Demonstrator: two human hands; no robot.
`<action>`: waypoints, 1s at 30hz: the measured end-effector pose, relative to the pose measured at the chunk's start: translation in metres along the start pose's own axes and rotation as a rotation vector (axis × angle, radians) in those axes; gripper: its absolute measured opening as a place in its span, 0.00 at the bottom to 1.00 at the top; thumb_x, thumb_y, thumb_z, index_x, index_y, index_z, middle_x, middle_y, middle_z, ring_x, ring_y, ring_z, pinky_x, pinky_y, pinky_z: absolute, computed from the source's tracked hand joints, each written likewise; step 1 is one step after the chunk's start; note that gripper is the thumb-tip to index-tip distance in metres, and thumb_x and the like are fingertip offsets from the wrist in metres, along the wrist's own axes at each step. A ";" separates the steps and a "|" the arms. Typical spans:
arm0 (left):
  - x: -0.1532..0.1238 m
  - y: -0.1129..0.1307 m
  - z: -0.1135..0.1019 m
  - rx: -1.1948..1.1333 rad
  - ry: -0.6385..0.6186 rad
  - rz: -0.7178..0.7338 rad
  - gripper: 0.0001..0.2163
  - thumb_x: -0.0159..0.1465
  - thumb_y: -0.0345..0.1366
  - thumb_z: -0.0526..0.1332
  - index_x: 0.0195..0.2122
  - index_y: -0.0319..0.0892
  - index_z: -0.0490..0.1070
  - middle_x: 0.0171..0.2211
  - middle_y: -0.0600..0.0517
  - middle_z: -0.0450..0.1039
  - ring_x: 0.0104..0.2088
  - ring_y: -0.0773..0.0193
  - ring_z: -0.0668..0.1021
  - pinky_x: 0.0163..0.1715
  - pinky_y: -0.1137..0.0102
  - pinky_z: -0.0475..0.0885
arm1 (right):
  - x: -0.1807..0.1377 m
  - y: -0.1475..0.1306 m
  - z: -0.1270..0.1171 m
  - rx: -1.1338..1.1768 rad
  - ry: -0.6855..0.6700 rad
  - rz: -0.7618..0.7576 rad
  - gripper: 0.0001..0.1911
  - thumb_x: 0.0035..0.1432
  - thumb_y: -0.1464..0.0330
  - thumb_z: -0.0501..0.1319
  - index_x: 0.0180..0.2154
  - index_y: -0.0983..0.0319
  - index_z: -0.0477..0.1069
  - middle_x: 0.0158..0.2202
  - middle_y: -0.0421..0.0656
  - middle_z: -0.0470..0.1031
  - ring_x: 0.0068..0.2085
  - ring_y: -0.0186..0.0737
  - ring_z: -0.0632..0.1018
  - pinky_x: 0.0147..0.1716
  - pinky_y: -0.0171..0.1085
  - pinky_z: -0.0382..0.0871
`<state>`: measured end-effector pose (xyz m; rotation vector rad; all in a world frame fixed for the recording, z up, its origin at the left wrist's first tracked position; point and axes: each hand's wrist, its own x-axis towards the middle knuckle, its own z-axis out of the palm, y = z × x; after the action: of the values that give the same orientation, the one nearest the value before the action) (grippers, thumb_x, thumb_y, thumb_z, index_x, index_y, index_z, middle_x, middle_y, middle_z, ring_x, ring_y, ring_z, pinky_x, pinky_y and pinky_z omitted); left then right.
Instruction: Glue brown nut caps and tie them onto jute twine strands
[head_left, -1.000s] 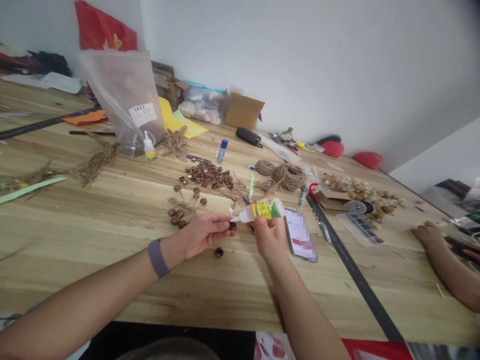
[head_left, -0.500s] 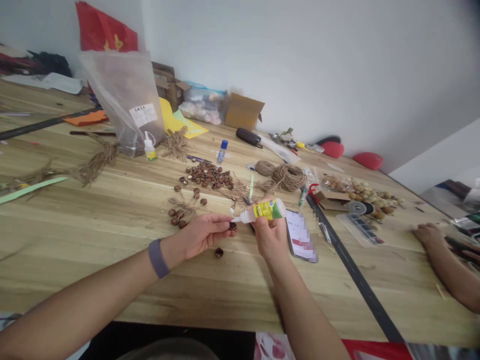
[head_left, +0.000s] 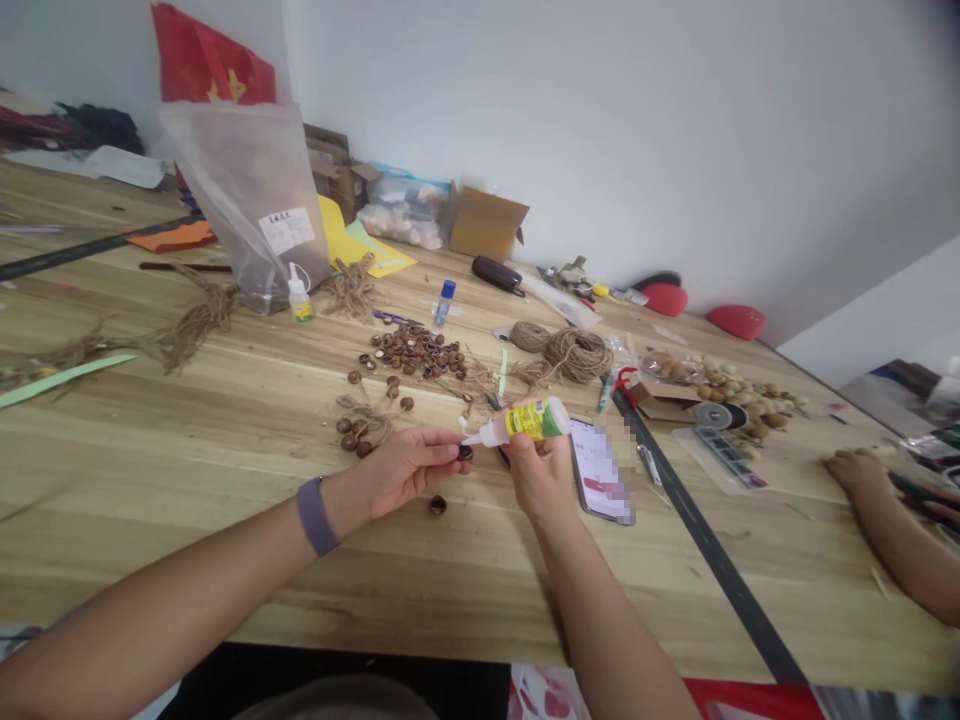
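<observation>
The left hand [head_left: 412, 468] is pinching a brown shell [head_left: 466, 454]; beside it, the right hand [head_left: 541, 478] is gripping a bottle [head_left: 531, 421], nozzle [head_left: 472, 440] pointing at the shell, yellow-green label [head_left: 529, 419] blurring illegibly. Beyond both hands, a bag [head_left: 238, 165] is bearing unreadable dark characters [head_left: 281, 216].

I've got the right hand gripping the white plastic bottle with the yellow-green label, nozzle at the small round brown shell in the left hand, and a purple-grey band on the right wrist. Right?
Not quite: the head view shows the purple-grey band on the left wrist. The right hand does grip the bottle, nozzle at the shell in the left hand.
</observation>
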<state>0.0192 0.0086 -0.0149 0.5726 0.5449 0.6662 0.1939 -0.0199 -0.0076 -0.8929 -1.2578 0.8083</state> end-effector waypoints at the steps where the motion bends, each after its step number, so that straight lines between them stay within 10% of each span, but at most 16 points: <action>1: 0.000 0.000 0.000 -0.002 -0.002 0.001 0.06 0.58 0.20 0.64 0.36 0.31 0.76 0.31 0.46 0.79 0.29 0.70 0.81 0.32 0.82 0.76 | 0.000 0.000 0.000 0.006 0.005 -0.001 0.20 0.52 0.56 0.66 0.42 0.58 0.66 0.35 0.40 0.74 0.34 0.39 0.75 0.35 0.38 0.69; 30: -0.001 0.001 0.003 0.003 0.025 -0.008 0.06 0.59 0.19 0.61 0.35 0.31 0.76 0.30 0.47 0.79 0.28 0.71 0.81 0.32 0.82 0.75 | 0.000 -0.003 0.001 0.008 0.022 -0.009 0.18 0.50 0.60 0.67 0.41 0.57 0.67 0.35 0.41 0.75 0.34 0.39 0.76 0.34 0.37 0.70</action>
<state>0.0197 0.0078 -0.0118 0.5656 0.5714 0.6659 0.1926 -0.0214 -0.0046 -0.8870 -1.2374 0.7943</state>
